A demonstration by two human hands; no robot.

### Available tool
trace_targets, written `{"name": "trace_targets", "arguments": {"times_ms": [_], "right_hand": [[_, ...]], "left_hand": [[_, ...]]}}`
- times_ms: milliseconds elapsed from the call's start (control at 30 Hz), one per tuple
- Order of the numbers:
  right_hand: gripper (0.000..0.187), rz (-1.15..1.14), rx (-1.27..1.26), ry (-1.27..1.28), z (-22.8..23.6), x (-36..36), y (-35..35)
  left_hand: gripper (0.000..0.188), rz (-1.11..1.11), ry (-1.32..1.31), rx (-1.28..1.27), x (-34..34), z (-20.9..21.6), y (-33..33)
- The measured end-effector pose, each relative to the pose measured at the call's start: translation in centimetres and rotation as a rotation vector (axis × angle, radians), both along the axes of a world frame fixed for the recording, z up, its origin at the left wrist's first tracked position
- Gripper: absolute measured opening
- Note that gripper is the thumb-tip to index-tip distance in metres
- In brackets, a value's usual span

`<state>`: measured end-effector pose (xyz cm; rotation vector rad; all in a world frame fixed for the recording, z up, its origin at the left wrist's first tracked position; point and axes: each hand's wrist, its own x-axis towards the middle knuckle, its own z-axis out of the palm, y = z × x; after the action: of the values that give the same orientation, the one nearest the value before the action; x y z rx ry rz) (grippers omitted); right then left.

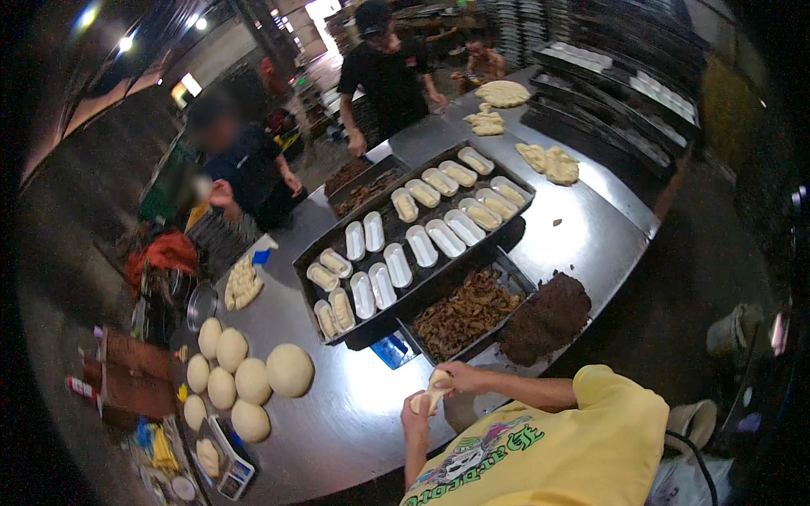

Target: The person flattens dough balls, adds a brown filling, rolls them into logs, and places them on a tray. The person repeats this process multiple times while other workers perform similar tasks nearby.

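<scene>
Steel table [565, 232] topped by long black tray [333, 240]; white liners [381, 285] lined up inside, some filled with dough strips [458, 174]. Smaller tray [513, 276] loaded with brown shreds [468, 312]; dark brown mound [547, 319] heaped beside. 8 dough balls [253, 381] grouped at left. By left hand [416, 411] and right hand [456, 377], small dough piece [435, 393] is gripped near table edge.

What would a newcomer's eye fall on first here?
Probably the long black tray slanting across the middle of the metal table, set with white oval liners, many holding pale dough strips. Then the cluster of round dough balls at lower left. At lower centre, the left hand and right hand hold a piece of dough.
</scene>
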<state>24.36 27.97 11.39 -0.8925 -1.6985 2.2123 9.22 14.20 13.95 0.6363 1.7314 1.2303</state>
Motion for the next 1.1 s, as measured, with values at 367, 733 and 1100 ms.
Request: {"name": "trace_targets", "arguments": {"times_ms": [367,733,1100], "right_hand": [[0.038,-0.59,0.146,-0.153,3.4,7.9,10.3],[0.062,-1.596,-0.271,0.07,-6.8,12.9,-0.7],[0.065,-2.959,0.901,-0.741,5.8,48.4,-21.5]], "left_hand": [[0.057,0.503,0.187,0.171,-22.1,-1.7,-5.8],[0.044,0.071,0.406,0.097,-17.9,-8.5,2.8],[0.036,-0.582,-0.053,0.072,-9.5,-4.6,2.7]]}}
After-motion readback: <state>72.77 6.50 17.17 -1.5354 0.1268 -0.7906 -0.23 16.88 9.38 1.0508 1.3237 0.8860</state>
